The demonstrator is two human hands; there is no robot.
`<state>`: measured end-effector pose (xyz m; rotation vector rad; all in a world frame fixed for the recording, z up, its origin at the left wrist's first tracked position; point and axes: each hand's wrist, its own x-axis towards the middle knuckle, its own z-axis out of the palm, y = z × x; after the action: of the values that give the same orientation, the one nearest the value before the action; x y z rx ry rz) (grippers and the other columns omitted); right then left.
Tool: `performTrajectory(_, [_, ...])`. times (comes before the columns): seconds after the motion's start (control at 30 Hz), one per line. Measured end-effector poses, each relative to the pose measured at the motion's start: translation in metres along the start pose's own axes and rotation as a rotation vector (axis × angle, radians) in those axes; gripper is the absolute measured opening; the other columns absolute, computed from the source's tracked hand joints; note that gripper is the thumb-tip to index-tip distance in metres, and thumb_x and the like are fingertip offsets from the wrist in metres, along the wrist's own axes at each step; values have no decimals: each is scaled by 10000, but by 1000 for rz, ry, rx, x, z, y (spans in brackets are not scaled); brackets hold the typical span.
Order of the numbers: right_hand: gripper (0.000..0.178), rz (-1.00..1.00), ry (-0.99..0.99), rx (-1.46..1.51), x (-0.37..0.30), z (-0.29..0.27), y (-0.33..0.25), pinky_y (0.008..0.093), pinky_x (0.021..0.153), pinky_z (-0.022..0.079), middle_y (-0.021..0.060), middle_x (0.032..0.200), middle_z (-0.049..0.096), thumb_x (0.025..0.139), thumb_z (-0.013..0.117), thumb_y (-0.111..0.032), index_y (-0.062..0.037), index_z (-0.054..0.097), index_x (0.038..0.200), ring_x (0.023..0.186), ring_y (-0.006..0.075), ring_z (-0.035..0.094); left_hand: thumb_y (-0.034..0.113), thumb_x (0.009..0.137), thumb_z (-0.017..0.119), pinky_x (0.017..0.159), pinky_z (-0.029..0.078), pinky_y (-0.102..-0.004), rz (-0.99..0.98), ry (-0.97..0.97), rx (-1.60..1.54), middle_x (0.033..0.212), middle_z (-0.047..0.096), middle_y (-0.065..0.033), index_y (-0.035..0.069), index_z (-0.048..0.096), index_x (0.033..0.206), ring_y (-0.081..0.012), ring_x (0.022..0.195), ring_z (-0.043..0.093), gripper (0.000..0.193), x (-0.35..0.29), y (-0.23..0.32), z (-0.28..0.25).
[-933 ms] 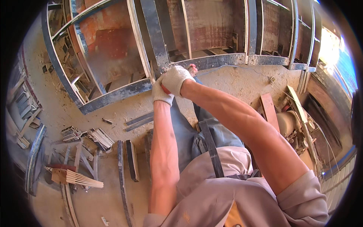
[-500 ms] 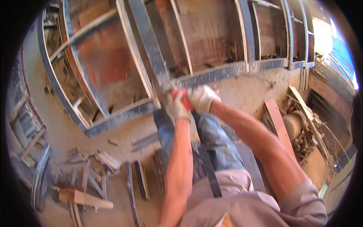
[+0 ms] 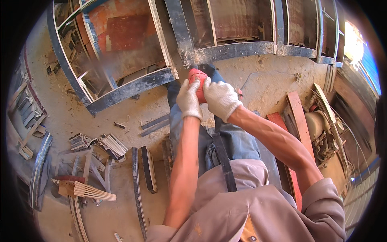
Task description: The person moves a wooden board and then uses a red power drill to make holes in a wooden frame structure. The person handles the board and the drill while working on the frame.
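Both my hands, in pale knitted work gloves, are wrapped round a red power drill (image 3: 197,76). My left hand (image 3: 188,100) grips its left side, and my right hand (image 3: 221,97) closes over its right side and rear. The drill's dark front end points away from me, at the near end of a dark, scuffed wooden beam (image 3: 180,30). Whether the bit touches the wood, I cannot tell. To either side of that beam lie large wooden frames, with a dark curved rail (image 3: 238,49) on the right and another dark rail (image 3: 133,90) on the left.
Reddish boards (image 3: 300,121) lean at the right beside dusty machinery (image 3: 316,125). A thin cable (image 3: 258,73) runs over the sawdust-strewn floor. Wood offcuts (image 3: 112,145), a pale slatted bundle (image 3: 94,191) and long dark strips (image 3: 138,193) lie at the lower left.
The view has shifted, so the frames and my hands sit higher in the picture. The drill shows more fully between my gloves, both still closed on it.
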<state>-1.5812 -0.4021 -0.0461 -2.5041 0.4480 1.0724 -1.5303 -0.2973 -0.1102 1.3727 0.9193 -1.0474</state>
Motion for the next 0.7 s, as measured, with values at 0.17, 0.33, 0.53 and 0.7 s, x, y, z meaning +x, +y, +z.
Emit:
performTrajectory(0.17, [522,-86,102,41,-27,12,-10,417,677,576,192,907,707,747,697,-104,113,562,1203,799,320,715,112,850,840,953,531,-308,96,73,-31,1342,620,-166,-130,537,1389,-202,1143,627,664,-27,-17,-22])
performTrajectory(0.33, [435,-218,85,128,3,36,-28,457,699,573,192,895,717,726,710,-114,58,576,1103,799,355,725,190,858,838,1063,474,-342,67,132,-57,1519,485,-188,-91,390,1527,-252,1302,557,852,-3,-18,-63])
performTrajectory(0.53, [386,-249,66,166,20,43,-43,466,688,570,199,869,721,742,719,-126,35,579,1064,805,361,732,182,833,840,1022,510,-346,98,203,-61,1509,507,-183,-67,420,1525,-247,1260,593,847,20,-20,-85])
performTrajectory(0.7, [361,-243,53,168,31,49,-43,465,672,571,196,823,726,749,721,-135,23,585,1043,764,364,736,189,828,843,1010,517,-345,77,188,-50,1519,499,-178,-54,423,1529,-248,1261,594,852,28,-18,-87])
